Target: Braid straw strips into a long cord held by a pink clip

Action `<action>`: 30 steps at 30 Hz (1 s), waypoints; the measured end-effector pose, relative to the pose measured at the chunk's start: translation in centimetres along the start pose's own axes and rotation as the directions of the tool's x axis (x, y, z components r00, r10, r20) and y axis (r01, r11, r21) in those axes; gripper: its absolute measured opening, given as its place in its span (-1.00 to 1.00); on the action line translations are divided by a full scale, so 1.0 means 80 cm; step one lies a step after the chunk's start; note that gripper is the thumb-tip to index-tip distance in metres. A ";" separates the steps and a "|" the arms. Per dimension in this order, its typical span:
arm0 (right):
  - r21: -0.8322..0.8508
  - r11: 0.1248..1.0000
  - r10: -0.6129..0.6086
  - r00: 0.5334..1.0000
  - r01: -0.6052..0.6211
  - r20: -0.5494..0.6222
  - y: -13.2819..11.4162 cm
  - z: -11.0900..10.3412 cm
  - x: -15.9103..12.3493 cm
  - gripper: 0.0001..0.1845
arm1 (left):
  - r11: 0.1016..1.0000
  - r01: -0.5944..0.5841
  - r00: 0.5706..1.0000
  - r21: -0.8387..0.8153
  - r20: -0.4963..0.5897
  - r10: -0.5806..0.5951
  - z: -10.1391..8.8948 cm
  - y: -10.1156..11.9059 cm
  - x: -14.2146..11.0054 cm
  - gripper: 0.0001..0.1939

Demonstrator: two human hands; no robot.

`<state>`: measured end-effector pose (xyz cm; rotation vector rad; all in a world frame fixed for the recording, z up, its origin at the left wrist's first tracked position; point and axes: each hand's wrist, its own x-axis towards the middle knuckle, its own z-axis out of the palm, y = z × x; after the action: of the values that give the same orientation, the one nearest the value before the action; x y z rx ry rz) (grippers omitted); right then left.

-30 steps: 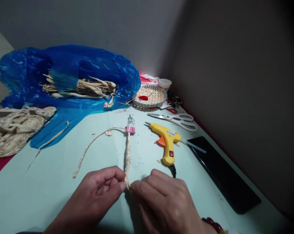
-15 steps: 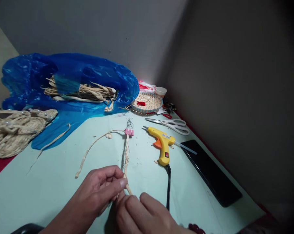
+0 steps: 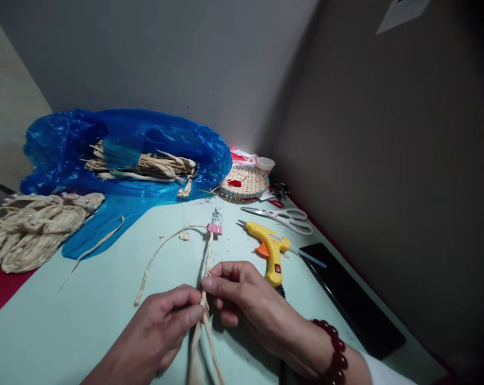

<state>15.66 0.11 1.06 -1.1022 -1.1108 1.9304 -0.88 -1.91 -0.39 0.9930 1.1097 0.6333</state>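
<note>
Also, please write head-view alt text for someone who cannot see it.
A person's left hand and right hand pinch a pale braided cord, loose strands trailing below. A pink binder clip grips its far end. To the right lie a yellow glue gun and white-handled scissors; behind, a blue plastic bag partly covers bundled fibre.

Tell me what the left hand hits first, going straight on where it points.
The left hand first meets the braided cord it pinches; beyond that, probably the right hand, though depth is unclear.
</note>
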 end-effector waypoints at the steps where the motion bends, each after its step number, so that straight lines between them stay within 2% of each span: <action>1: 0.039 0.999 -0.006 1.000 0.007 -0.011 0.003 0.003 0.003 -0.73 | 0.999 0.017 1.000 -0.040 0.017 -0.016 -0.001 -0.001 0.000 -0.65; 4: -0.024 1.000 -0.012 0.997 0.010 -0.081 0.007 0.010 0.004 -0.76 | 0.992 0.106 0.994 -0.066 0.028 -0.104 -0.002 -0.003 -0.003 -0.70; 7: -0.242 0.970 -0.058 0.979 0.009 -0.196 0.004 0.013 0.001 -0.83 | 0.987 0.156 0.987 0.042 -0.039 -0.154 0.002 0.000 -0.006 -0.74; 9: -0.317 0.948 -0.073 0.973 0.000 -0.219 0.003 0.013 0.001 -0.84 | 0.982 0.155 0.986 0.103 -0.078 -0.148 0.005 0.004 -0.008 -0.73; 11: -0.259 0.966 -0.021 0.985 -0.025 -0.174 0.003 0.012 0.002 -0.85 | 0.980 0.157 0.986 0.125 -0.083 -0.147 0.005 0.008 -0.009 -0.74; 14: -0.050 0.997 0.062 0.997 -0.065 -0.054 0.002 0.007 0.005 -0.85 | 0.977 0.155 0.987 0.148 -0.068 -0.147 0.001 0.011 -0.009 -0.72; 17: 0.069 0.997 0.029 1.000 -0.030 0.003 0.000 0.000 0.010 -0.74 | 0.978 0.123 0.991 0.166 -0.081 -0.111 -0.004 0.009 -0.007 -0.69; 19: 0.091 0.996 0.018 1.000 -0.019 0.016 -0.003 -0.004 0.015 -0.69 | 0.978 0.112 0.990 0.176 -0.108 -0.094 -0.004 0.007 -0.006 -0.67; 22: 0.095 0.994 0.050 0.999 -0.051 0.015 -0.004 -0.007 0.022 -0.73 | 0.967 0.119 0.981 0.226 -0.176 -0.079 0.001 0.007 -0.006 -0.66; 27: 0.080 0.996 0.042 0.998 -0.038 -0.056 -0.003 -0.005 0.025 -0.78 | 0.914 0.163 0.960 0.371 -0.272 -0.061 0.009 0.017 -0.007 -0.69; 30: 0.076 0.996 0.041 0.999 -0.039 -0.025 -0.005 -0.005 0.024 -0.78 | 0.895 0.201 0.949 0.399 -0.306 -0.076 0.008 0.020 -0.006 -0.68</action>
<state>15.25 1.98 0.61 -1.1133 -0.9997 1.9666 -0.41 -1.83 1.29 1.2044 1.6083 0.4286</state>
